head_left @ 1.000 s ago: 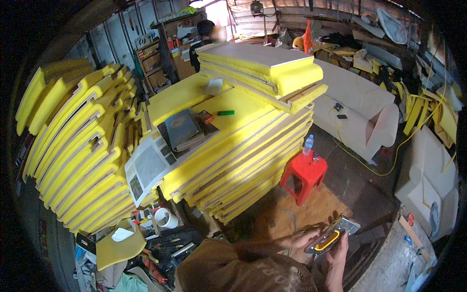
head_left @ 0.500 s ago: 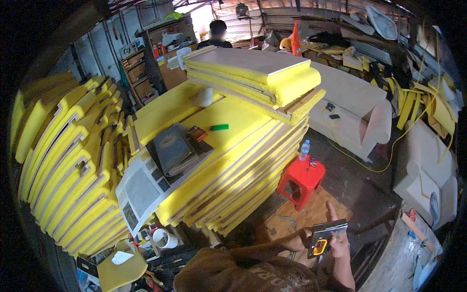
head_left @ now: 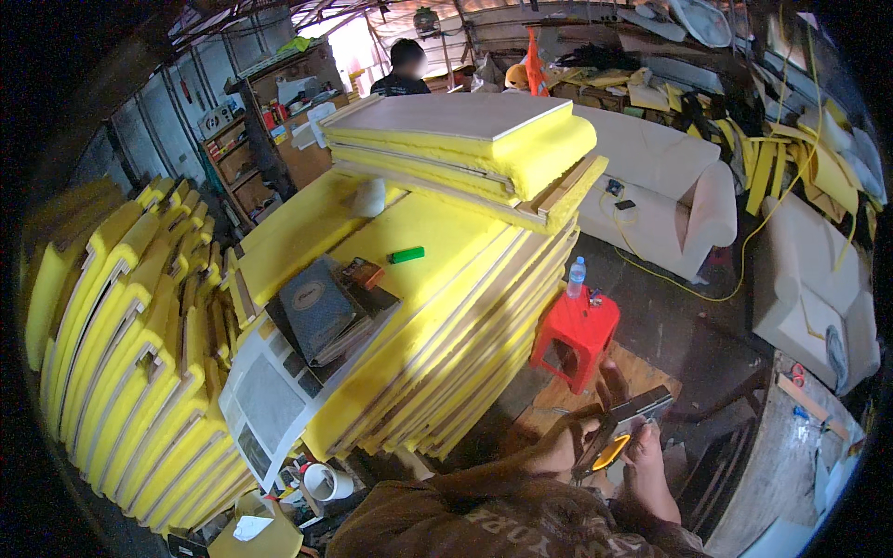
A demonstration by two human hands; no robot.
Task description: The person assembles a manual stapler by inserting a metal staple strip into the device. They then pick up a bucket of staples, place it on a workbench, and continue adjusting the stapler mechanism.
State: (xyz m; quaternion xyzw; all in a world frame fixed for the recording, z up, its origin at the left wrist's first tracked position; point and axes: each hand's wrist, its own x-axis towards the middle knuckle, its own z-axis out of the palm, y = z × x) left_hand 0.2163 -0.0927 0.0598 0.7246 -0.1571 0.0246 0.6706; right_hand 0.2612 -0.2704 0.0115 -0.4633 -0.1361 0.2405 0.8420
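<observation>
I hold a flat dark thing [head_left: 635,416] with a yellow-rimmed oval opening at its lower end; its exact kind is unclear. My right hand [head_left: 644,458] grips its near right side, thumb against it. My left hand [head_left: 579,435] is closed at its left side, with the fingers partly hidden behind it. A finger pointing up shows beyond its upper edge. Both hands are over the floor in front of a red plastic stool [head_left: 581,327]. On that stool stand a clear water bottle [head_left: 577,277] and a few small items.
Yellow foam-covered panels [head_left: 465,307] are stacked high at centre, bearing a dark book [head_left: 321,299], a green lighter [head_left: 406,254] and paper sheets [head_left: 270,391]. More panels [head_left: 112,363] lean at left. Beige sofas [head_left: 651,200] stand right, near a yellow cord [head_left: 693,292]. A person [head_left: 406,74] is behind.
The dark thing has turned in my hands and now tilts, its upper edge slanting up to the right. My view has shifted slightly. The person behind has turned their head.
</observation>
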